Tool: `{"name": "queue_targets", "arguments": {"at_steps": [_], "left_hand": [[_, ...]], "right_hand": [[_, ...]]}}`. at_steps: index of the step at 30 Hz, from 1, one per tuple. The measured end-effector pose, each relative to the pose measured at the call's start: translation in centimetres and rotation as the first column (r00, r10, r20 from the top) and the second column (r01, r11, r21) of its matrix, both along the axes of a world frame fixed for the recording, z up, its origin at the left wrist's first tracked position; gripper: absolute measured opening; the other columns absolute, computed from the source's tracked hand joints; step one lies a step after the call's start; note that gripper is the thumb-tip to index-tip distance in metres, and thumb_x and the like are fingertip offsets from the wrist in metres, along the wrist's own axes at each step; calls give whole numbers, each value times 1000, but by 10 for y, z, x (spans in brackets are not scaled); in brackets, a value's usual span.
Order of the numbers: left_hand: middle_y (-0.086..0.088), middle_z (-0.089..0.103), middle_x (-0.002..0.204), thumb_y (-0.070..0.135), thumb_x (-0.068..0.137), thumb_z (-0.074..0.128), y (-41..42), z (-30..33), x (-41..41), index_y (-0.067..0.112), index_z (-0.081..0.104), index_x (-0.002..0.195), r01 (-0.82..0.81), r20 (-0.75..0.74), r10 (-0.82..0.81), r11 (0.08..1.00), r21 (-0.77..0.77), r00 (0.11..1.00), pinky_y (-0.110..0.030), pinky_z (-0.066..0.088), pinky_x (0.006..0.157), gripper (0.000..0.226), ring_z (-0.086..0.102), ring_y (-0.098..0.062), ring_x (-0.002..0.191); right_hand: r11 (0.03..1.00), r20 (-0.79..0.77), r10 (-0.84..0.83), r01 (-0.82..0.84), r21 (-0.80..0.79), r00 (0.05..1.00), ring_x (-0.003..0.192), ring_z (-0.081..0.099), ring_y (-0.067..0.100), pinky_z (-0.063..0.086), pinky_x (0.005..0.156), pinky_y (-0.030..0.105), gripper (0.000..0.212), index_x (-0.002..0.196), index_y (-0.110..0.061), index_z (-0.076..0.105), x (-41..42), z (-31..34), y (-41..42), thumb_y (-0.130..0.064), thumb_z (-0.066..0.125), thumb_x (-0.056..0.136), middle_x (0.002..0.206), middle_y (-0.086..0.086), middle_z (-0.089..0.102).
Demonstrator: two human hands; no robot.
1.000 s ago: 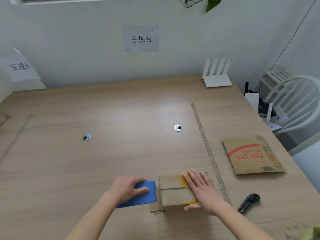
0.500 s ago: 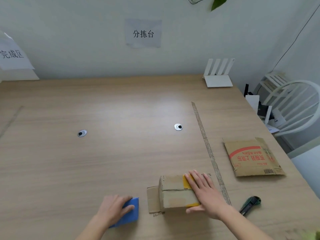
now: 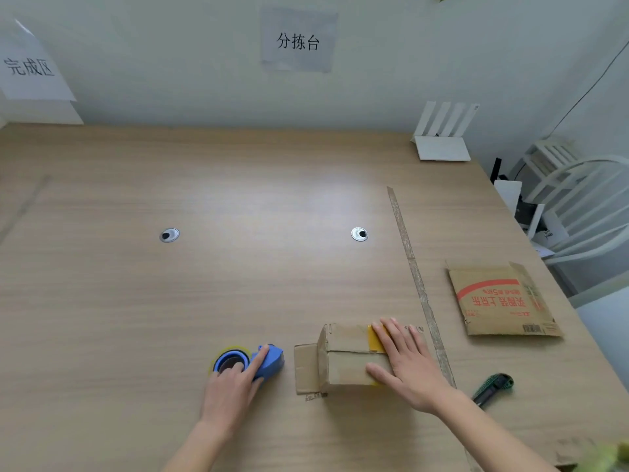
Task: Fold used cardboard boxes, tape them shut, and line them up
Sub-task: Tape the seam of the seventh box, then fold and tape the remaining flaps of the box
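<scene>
A small brown cardboard box [image 3: 343, 367] sits near the table's front edge, with a strip of yellow tape [image 3: 375, 338] across its top and one end flap [image 3: 305, 369] lying open to the left. My right hand [image 3: 410, 367] lies flat on the box's right half, fingers straight, thumb down its front face. Left of the box a blue tape dispenser [image 3: 270, 361] with its roll [image 3: 231, 361] lies on its side on the table. My left hand [image 3: 233, 388] holds it from behind, index finger along the blue body; the handle is hidden under the hand.
A flattened printed carton [image 3: 503, 301] lies to the right, beyond a tape line [image 3: 418, 284] on the wooden table [image 3: 170, 318]. A green utility knife [image 3: 493, 386] lies at the front right. A white router [image 3: 442, 146] stands at the back right; a white chair [image 3: 585, 206] is off the right edge.
My left hand drew the tape dispenser leftward off the box's end and laid it on its side on the table. My right hand stayed flat on the box.
</scene>
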State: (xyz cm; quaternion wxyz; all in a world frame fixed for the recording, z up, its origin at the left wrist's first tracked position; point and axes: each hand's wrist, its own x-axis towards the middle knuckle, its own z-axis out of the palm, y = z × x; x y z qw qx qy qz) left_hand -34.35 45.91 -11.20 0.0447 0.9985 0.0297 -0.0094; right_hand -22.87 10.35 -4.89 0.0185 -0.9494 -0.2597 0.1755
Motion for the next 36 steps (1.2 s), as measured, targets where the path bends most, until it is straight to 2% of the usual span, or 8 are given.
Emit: {"name": "queue_targets", "arguments": {"at_steps": [3, 6, 10, 17, 20, 26, 32, 36], "left_hand": [[-7, 56, 76, 52, 87, 40, -10, 5, -6, 27, 62, 132, -84, 2, 84, 996, -20, 996, -34, 39, 50, 56, 46, -26, 52], [-6, 62, 112, 55, 103, 25, -41, 23, 3, 21, 59, 132, -78, 69, 95, 974, -214, 993, -41, 53, 79, 56, 63, -30, 90], [14, 42, 149, 56, 101, 38, -110, 46, 20, 26, 39, 152, -109, -42, 104, 816, -568, 994, -17, 26, 109, 59, 39, -8, 138], [11, 27, 161, 39, 103, 48, -160, 39, 31, 25, 26, 157, -375, -249, 303, 495, -784, 920, -17, 18, 109, 59, 21, -5, 148], [11, 30, 160, 36, 103, 50, -157, 35, 41, 27, 30, 155, -380, -284, 284, 382, -842, 916, -28, 20, 120, 57, 24, -3, 146], [10, 32, 158, 64, 97, 41, -121, 36, 74, 34, 26, 156, -335, -288, 193, 719, -609, 938, -42, 37, 110, 68, 32, -15, 144], [6, 45, 114, 46, 93, 61, -137, 62, 76, 32, 48, 140, -234, 50, 303, 821, -521, 952, -33, 53, 71, 50, 56, -14, 91], [11, 42, 134, 59, 94, 50, -153, 40, 43, 42, 47, 140, 35, 95, 18, 845, -533, 995, -29, 52, 84, 49, 55, -11, 114]], "right_hand": [[1000, 6, -21, 21, 4, 1000, 148, -31, 6, -12, 124, 43, 85, 158, -34, -19, -2, -1, 2, -82, 3, 91, 166, -12, -22], [999, -3, -38, 38, 24, 999, 148, -31, 5, -14, 124, 42, 86, 158, -34, -18, -4, -1, 3, -83, 2, 89, 166, -12, -21], [996, -7, -75, 75, 42, 997, 148, -32, 6, -20, 121, 38, 90, 157, -35, -18, -9, 3, 8, -84, -3, 84, 166, -12, -21], [982, 56, -182, 179, 58, 982, 152, -7, 12, -7, 120, 41, 85, 162, -25, 14, -21, -10, 13, -79, 15, 96, 168, 0, 18], [973, 21, -219, 216, 82, 976, 153, -19, 14, -16, 120, 42, 90, 162, -26, -6, -25, -9, 16, -80, -1, 90, 170, -2, -4], [969, -197, -145, 179, 170, 970, 155, -6, 12, -7, 122, 38, 83, 159, -41, -6, -10, 20, -6, -61, 42, 94, 169, -10, -9], [919, -196, -258, 303, 253, 946, 145, 32, 12, 37, 114, 39, 72, 146, -70, 9, -33, 14, -22, -83, 43, 83, 161, -10, 26], [820, -63, -501, 497, 285, 863, 141, 38, 19, 44, 107, 35, 69, 154, -56, 15, -49, 5, 22, -77, 37, 91, 156, -1, 33]]}}
